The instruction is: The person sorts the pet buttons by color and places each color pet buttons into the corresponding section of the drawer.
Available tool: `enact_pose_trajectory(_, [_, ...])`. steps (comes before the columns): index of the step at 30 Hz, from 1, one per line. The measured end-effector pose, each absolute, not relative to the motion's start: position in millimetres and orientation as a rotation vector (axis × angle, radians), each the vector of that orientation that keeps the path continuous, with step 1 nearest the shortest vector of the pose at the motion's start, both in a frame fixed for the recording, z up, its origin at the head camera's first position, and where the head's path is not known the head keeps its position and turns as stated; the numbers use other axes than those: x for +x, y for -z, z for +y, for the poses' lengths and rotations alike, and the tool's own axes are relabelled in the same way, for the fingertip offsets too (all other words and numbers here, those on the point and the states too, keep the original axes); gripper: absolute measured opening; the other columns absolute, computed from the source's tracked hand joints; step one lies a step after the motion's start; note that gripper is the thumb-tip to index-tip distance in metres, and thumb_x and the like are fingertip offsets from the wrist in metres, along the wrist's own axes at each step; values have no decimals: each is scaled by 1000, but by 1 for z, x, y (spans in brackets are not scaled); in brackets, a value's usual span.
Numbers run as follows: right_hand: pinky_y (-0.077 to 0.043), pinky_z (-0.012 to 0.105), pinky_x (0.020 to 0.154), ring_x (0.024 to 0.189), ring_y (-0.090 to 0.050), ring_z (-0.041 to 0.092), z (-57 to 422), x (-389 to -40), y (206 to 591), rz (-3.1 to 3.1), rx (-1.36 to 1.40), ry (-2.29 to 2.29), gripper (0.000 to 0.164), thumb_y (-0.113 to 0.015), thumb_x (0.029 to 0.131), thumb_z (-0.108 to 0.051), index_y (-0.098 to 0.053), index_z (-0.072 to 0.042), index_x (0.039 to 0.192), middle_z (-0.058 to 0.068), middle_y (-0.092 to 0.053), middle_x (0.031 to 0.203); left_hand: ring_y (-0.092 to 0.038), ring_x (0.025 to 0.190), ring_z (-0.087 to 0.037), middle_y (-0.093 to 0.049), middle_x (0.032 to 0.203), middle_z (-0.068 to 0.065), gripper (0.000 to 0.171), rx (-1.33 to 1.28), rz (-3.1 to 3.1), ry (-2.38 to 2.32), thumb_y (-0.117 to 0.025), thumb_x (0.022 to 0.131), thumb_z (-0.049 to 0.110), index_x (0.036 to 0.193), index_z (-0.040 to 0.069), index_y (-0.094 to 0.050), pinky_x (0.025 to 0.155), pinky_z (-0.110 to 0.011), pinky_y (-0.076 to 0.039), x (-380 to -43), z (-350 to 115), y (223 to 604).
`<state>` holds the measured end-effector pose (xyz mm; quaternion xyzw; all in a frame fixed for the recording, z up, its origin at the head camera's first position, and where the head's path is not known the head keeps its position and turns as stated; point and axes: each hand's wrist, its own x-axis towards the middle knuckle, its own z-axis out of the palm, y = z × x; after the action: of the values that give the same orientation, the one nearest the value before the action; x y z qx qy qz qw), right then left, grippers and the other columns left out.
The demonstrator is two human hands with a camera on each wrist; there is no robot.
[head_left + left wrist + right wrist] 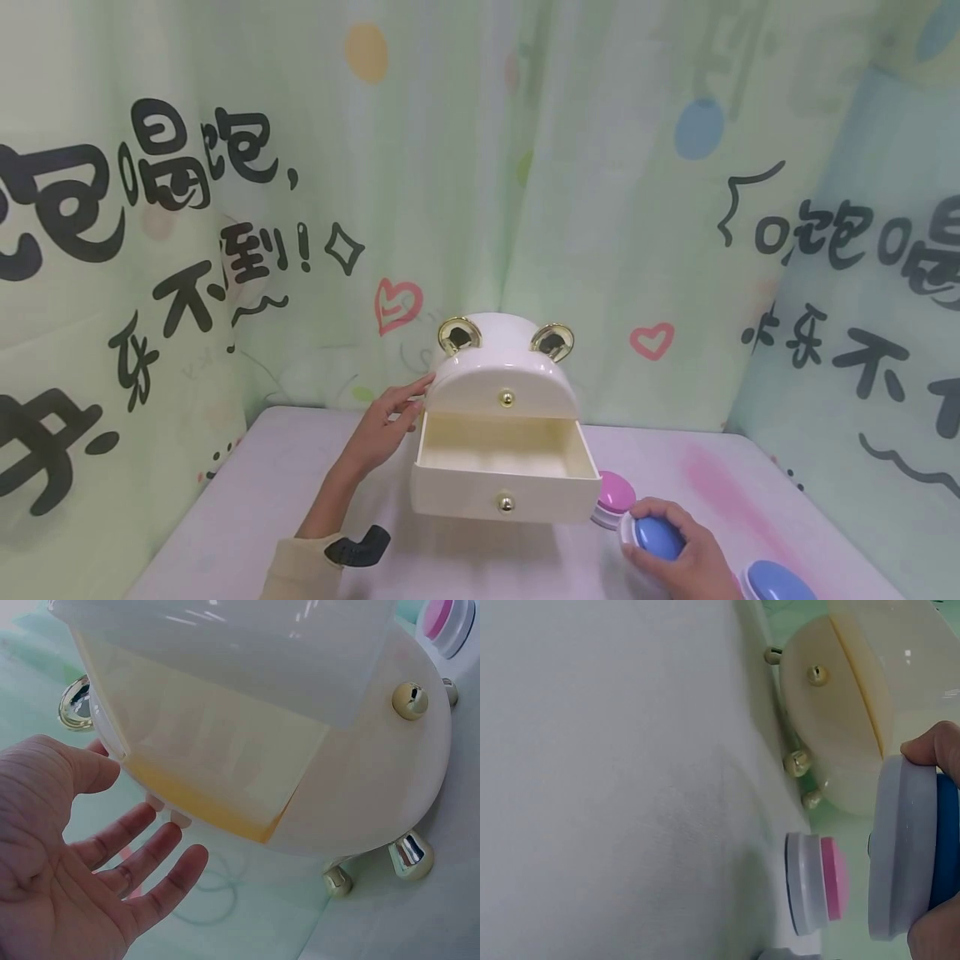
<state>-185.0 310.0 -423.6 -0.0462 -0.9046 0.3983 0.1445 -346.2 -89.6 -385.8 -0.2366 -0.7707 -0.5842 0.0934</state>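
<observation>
A cream-white rounded cabinet (491, 375) with gold knobs and two gold ring ornaments on top stands in the middle of the table. Its middle drawer (457, 492) is pulled out, and the inside looks bare. My left hand (378, 429) is at the cabinet's left side, fingertips right at its edge; in the left wrist view the fingers (169, 881) are spread and nearly straight. My right hand (697, 554) grips a round push button with a blue top (660, 537) and white base by its rim. A pink-topped push button (617, 492) stands just right of the drawer.
Another blue-topped push button (780, 581) is at the lower right, by my right wrist. Gold ball feet (798, 763) lift the cabinet off the table (300, 454). Printed curtains (480, 167) hang behind the table and along both sides. A pink smear (738, 504) crosses the tabletop at right.
</observation>
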Motion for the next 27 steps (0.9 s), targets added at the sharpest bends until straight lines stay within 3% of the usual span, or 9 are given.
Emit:
enact_pose_trajectory(3, [-53, 50, 95, 118, -56, 35, 311, -186, 419, -2592, -145, -1195, 50, -91, 76, -23, -66, -10, 118, 14, -63, 133, -63, 113, -31, -58, 140, -15, 44, -703, -2287, 1738, -56, 106, 14, 149, 21, -56, 87, -46, -60, -346, -90, 386])
enact_pose_trajectory(9, [-56, 48, 93, 118, -55, 36, 310, -187, 412, -2561, -163, -1200, 51, -91, 77, -23, -66, -10, 120, 14, -63, 134, -62, 113, -31, -58, 141, -14, 43, -700, -2287, 1746, -56, 106, 15, 149, 22, -56, 88, -48, -59, -345, -89, 385])
enact_pose_trajectory(13, [-55, 56, 95, 120, -55, 39, 310, -187, 405, -2566, -176, -1184, 53, -90, 79, -27, -64, -12, 123, 15, -61, 138, -62, 114, -32, -58, 141, -15, 44, -704, -2287, 1739, -56, 106, 15, 149, 22, -56, 87, -44, -60, -345, -90, 385])
enact_pose_trajectory(20, [-56, 49, 94, 118, -57, 26, 308, -188, 396, -2479, -54, -1050, 49, -90, 79, -24, -66, -12, 120, 11, -64, 133, -63, 114, -32, -58, 141, -15, 43, -705, -2281, 1746, -56, 106, 16, 149, 21, -56, 88, -46, -60, -345, -90, 384])
enact_pose_trajectory(24, [-55, 62, 91, 119, -57, 37, 307, -188, 390, -2450, -18, -1083, 52, -89, 81, -24, -63, -11, 124, 17, -61, 137, -63, 113, -32, -58, 140, -15, 44, -707, -2283, 1747, -56, 106, 15, 149, 21, -56, 88, -48, -60, -346, -90, 385])
enact_pose_trajectory(27, [-56, 64, 88, 117, -56, 42, 306, -189, 387, -2432, 9, -1078, 53, -88, 82, -24, -62, -12, 127, 16, -59, 137, -63, 113, -32, -58, 140, -15, 44, -704, -2284, 1740, -56, 106, 15, 149, 21, -56, 88, -47, -60, -346, -90, 385])
